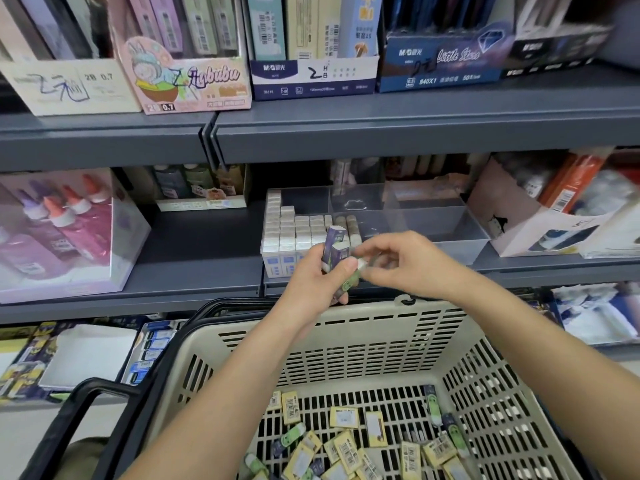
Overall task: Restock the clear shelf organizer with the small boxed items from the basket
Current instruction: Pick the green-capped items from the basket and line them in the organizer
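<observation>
Held a few small purple boxes (333, 242) upright in the left hand (311, 278), fingers curled round them, just in front of the clear organizer (457, 233) on the middle shelf (194, 237). Pinched the end of a green-ended box (350, 281) with the right hand (398, 261), beside the left thumb. Saw white boxes (291, 230) packed into the organizer's left compartments. Found more yellow and green boxes (343, 445) scattered across the floor of the near beige basket (346, 337).
</observation>
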Demonstrator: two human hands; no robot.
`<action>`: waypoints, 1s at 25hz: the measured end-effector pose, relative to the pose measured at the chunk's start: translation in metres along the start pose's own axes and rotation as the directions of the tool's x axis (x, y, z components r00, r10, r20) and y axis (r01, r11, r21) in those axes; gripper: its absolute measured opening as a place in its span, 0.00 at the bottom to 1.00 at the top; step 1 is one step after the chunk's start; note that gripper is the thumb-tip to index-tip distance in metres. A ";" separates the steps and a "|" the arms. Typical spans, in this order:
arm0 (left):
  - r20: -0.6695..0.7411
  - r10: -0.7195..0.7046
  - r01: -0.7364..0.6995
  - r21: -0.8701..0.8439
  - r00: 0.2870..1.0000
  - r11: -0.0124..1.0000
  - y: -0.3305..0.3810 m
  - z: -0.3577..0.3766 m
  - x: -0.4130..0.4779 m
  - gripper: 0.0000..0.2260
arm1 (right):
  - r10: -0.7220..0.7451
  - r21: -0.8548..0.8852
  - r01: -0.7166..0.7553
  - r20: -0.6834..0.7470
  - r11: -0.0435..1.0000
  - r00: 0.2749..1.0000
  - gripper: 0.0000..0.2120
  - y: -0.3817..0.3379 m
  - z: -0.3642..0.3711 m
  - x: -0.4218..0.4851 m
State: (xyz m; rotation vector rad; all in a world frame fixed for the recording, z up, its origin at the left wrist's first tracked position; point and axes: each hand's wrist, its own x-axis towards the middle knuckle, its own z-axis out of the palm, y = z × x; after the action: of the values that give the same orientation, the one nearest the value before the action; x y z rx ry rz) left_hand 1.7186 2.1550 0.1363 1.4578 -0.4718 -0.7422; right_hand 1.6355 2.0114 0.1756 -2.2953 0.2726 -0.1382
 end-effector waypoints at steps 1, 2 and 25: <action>-0.020 -0.013 0.012 -0.051 1.000 0.999 0.001 0.002 0.000 0.04 | 0.010 0.080 -0.010 -0.004 0.997 1.000 0.07 0.000 0.004 -0.004; -0.041 -0.026 0.022 -0.093 0.999 0.995 0.002 0.004 -0.001 0.04 | 0.025 0.166 -0.021 -0.022 0.986 0.999 0.05 0.000 0.006 -0.006; -0.095 -0.013 0.020 0.075 0.995 0.997 -0.002 -0.010 -0.004 0.04 | 0.173 -0.372 -0.140 0.058 0.918 0.983 0.08 0.018 -0.024 0.063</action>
State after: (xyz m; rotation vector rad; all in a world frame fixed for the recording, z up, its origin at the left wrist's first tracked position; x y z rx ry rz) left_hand 1.7218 2.1649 0.1339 1.5621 -0.4193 -0.6708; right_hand 1.6901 1.9678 0.1792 -2.6290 0.4680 0.1089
